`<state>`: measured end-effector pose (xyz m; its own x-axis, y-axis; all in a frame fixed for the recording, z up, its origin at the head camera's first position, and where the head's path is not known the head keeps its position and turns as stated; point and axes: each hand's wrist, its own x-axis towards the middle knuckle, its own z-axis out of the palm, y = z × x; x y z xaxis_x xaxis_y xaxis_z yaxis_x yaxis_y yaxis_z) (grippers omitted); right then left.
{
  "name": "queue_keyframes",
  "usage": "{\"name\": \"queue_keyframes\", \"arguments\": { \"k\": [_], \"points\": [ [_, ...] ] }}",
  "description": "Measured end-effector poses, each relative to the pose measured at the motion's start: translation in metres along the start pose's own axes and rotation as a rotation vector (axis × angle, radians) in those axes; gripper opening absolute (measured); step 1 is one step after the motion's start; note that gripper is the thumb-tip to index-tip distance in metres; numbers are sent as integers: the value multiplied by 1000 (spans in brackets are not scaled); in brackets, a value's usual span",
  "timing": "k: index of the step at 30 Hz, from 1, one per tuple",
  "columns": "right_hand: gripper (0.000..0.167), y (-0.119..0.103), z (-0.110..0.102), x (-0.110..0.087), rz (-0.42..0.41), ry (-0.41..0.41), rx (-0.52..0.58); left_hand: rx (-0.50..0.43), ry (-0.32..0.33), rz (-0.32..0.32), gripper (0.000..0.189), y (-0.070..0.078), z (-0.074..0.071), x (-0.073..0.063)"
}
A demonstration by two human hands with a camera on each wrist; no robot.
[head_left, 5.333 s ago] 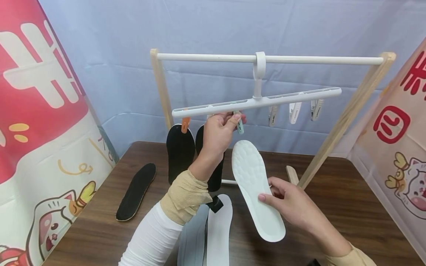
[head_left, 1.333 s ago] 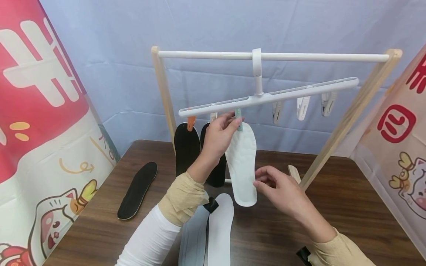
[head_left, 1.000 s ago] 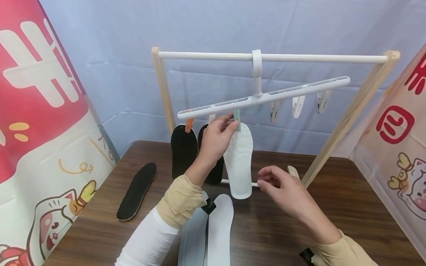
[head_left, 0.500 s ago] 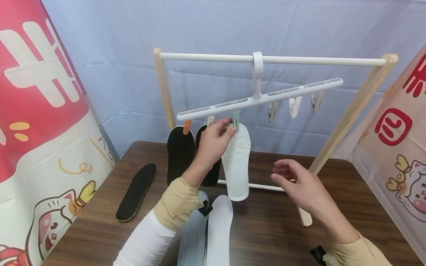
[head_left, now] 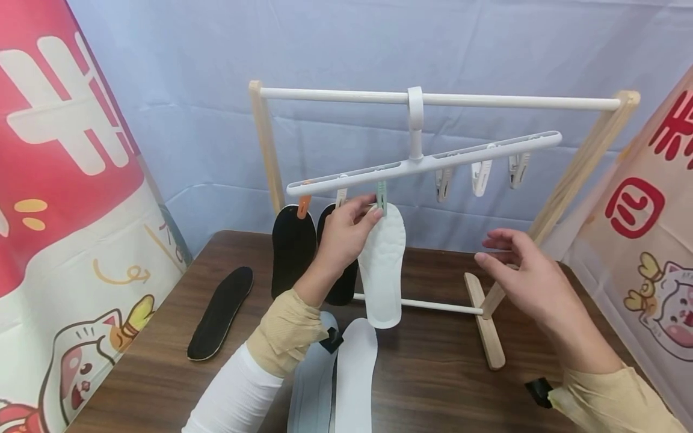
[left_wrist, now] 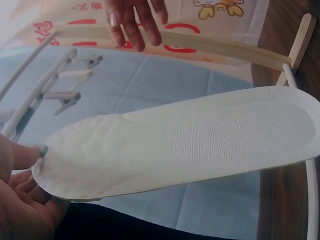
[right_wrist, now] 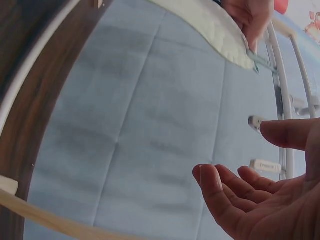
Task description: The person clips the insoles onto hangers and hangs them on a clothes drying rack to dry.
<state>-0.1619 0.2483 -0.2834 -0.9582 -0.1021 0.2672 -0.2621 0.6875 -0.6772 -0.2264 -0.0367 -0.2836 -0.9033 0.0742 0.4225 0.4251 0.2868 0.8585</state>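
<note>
- Left hand (head_left: 343,237): thumb and fingers pinching the green clip (head_left: 381,192) at the top edge of the textured white insole (head_left: 384,264).
- Textured white insole: hangs from that clip, just right of and below the left hand.
- Right hand (head_left: 527,273): wide, thumb well apart from loosely curved fingers, mid-air near the wooden upright (head_left: 590,156), well apart from the insole.
- Hanger (head_left: 433,162): above the left hand, tilted, low at its left end. Three pale clips (head_left: 480,178) on it, above and left of the right hand.
- Left of and behind the left hand: two hanging black insoles (head_left: 294,252), one on the orange clip (head_left: 304,207), the other partly hidden.
- On table (head_left: 433,373): grey insole (head_left: 311,391) and plain white insole (head_left: 356,373) below the left hand; another black insole (head_left: 221,313) well left.
</note>
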Motion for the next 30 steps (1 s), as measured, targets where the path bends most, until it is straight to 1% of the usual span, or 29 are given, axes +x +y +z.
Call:
{"name": "queue_keyframes", "arguments": {
  "k": [5, 13, 19, 22, 30],
  "points": [
    [57, 5, -8, 11, -12, 24, 89, -9, 0, -3, 38, -1, 0, 0],
    [64, 3, -20, 23, 12, 18, 72, -35, -11, -13, 38, -1, -1, 0],
    [69, 1, -29, 28, 18, 18, 94, -58, -26, -21, 38, -2, -2, 1],
    [71, -1, -33, 32, 34, 21, 100, -70, -35, -16, 38, -3, -3, 2],
    [77, -8, -43, 43, 75, 23, 164, -59, -55, -3, 39, -5, -5, 2]
  ]
}}
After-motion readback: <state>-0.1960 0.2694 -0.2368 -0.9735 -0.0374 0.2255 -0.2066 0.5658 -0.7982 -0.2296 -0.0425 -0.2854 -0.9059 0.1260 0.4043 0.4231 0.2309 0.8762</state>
